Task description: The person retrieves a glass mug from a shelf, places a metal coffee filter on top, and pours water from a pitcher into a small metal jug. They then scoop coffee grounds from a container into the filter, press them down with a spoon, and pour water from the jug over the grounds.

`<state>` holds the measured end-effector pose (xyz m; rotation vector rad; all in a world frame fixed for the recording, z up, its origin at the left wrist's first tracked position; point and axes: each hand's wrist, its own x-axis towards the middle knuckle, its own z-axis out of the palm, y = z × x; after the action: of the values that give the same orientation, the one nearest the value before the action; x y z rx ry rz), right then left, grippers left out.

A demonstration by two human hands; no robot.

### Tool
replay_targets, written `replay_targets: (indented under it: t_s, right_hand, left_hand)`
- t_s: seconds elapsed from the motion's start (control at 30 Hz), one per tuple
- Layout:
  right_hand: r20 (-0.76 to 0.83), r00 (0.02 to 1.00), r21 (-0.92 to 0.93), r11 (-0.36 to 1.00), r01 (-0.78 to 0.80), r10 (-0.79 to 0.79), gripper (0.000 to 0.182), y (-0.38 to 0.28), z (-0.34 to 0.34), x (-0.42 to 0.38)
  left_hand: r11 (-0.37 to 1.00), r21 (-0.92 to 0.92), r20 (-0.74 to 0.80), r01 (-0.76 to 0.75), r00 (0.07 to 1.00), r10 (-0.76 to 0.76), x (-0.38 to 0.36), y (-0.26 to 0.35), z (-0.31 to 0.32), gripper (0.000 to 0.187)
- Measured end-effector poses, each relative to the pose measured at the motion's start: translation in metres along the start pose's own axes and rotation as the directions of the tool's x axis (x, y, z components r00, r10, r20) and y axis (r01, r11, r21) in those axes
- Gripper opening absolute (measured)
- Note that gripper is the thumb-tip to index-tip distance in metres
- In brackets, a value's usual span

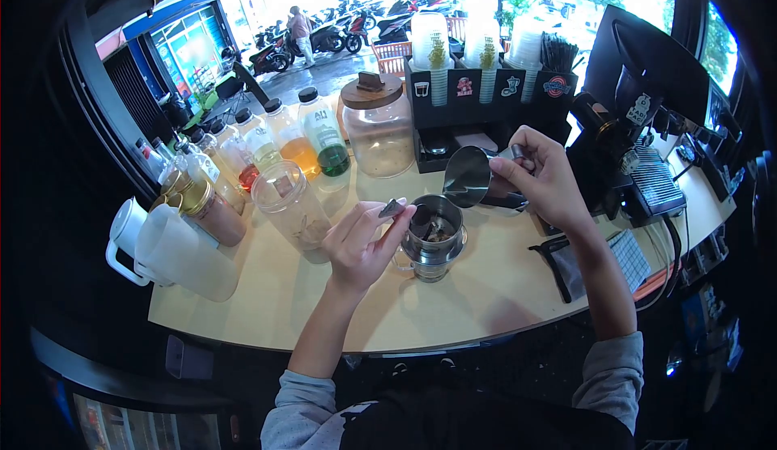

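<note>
A metal drip coffee filter sits on a glass mug at the middle of the table, with dark contents and a pale, shiny patch inside. My right hand grips a steel pitcher by its handle. The pitcher is tilted, its lip right over the filter's rim. Beside the filter on the left, my left hand pinches a small grey metal piece between thumb and fingers; its exact kind I cannot tell. The left thumb tip overlaps the filter's edge in this view.
Left of my hands stand a clear plastic container, a white jug and several syrup bottles. A wood-lidded glass jar and a black cup organizer stand behind. On the right are a coffee machine and cloths.
</note>
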<state>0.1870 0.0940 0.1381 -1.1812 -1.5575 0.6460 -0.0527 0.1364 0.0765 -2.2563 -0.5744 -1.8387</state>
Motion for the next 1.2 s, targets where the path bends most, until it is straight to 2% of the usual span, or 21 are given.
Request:
replay_targets:
  t_s: [0.03, 0.27, 0.33, 0.4, 0.5, 0.57, 0.7, 0.8, 0.93, 1.03, 1.1, 1.13, 1.17, 1.2]
  right_hand:
    - [-0.026, 1.000, 0.072, 0.997, -0.011, 0.013, 0.021, 0.005, -0.001, 0.000]
    - [-0.150, 0.989, 0.243, 0.969, 0.030, 0.007, 0.023, 0.061, -0.008, -0.003]
    - [-0.130, 0.982, 0.392, 0.917, -0.075, 0.136, 0.021, 0.092, -0.008, -0.009]
    - [-0.188, 0.968, 0.316, 0.944, -0.099, 0.165, 0.019, 0.110, -0.001, -0.016]
    - [-0.210, 0.956, 0.369, 0.922, -0.117, 0.205, 0.021, 0.143, 0.001, -0.021]
    - [-0.263, 0.935, 0.499, 0.863, -0.077, 0.236, 0.021, 0.158, 0.005, -0.024]
    - [-0.255, 0.920, 0.574, 0.812, -0.104, 0.298, 0.022, 0.182, 0.014, -0.029]
    - [-0.226, 0.929, 0.653, 0.753, -0.079, 0.293, 0.022, 0.195, 0.019, -0.033]
    - [-0.242, 0.932, 0.661, 0.749, -0.046, 0.271, 0.021, 0.215, 0.020, -0.037]
    - [-0.215, 0.924, 0.631, 0.767, -0.116, 0.317, 0.017, 0.224, 0.014, -0.043]
    - [-0.156, 0.950, 0.374, 0.906, -0.195, 0.269, 0.010, 0.222, 0.006, -0.044]
    - [-0.155, 0.950, 0.374, 0.907, -0.196, 0.269, 0.010, 0.217, 0.005, -0.043]
    - [-0.246, 0.953, 0.133, 0.980, -0.149, 0.179, 0.009, 0.211, 0.002, -0.041]
    - [-0.311, 0.948, -0.120, 0.987, -0.108, 0.066, 0.015, 0.195, 0.000, -0.039]
  left_hand:
    - [1.000, -0.002, -0.007, -0.004, 1.000, 0.004, 0.000, 0.000, 0.000, 0.020]
    - [1.000, 0.005, -0.004, 0.012, 1.000, -0.012, -0.001, 0.000, 0.000, 0.019]
    - [0.999, -0.041, 0.029, 0.033, 0.999, -0.032, -0.001, 0.001, 0.000, 0.018]
    - [0.999, -0.046, 0.032, 0.029, 0.999, -0.027, -0.002, 0.000, 0.000, 0.017]
    - [0.998, -0.059, 0.050, 0.030, 0.998, -0.027, 0.000, 0.001, 0.000, 0.017]
    - [0.997, -0.067, 0.065, 0.035, 0.997, -0.031, 0.000, 0.001, 0.000, 0.017]
    - [0.994, -0.096, 0.092, 0.053, 0.995, -0.044, -0.005, -0.001, 0.001, 0.019]
    - [0.994, -0.089, 0.107, 0.057, 0.993, -0.047, -0.005, -0.002, -0.001, 0.020]
    - [0.992, -0.109, 0.119, 0.066, 0.991, -0.053, -0.004, -0.002, -0.003, 0.020]
    - [0.986, -0.136, 0.133, 0.095, 0.988, -0.077, -0.007, -0.001, -0.002, 0.021]
    - [0.985, -0.138, 0.161, 0.103, 0.984, -0.080, -0.008, 0.000, -0.002, 0.021]
    - [0.984, -0.136, 0.188, 0.111, 0.979, -0.084, -0.009, 0.000, -0.002, 0.022]
    - [0.984, -0.137, 0.188, 0.112, 0.978, -0.086, -0.008, 0.001, -0.001, 0.022]
    - [0.986, -0.140, 0.207, 0.087, 0.977, -0.057, -0.007, 0.002, 0.001, 0.023]
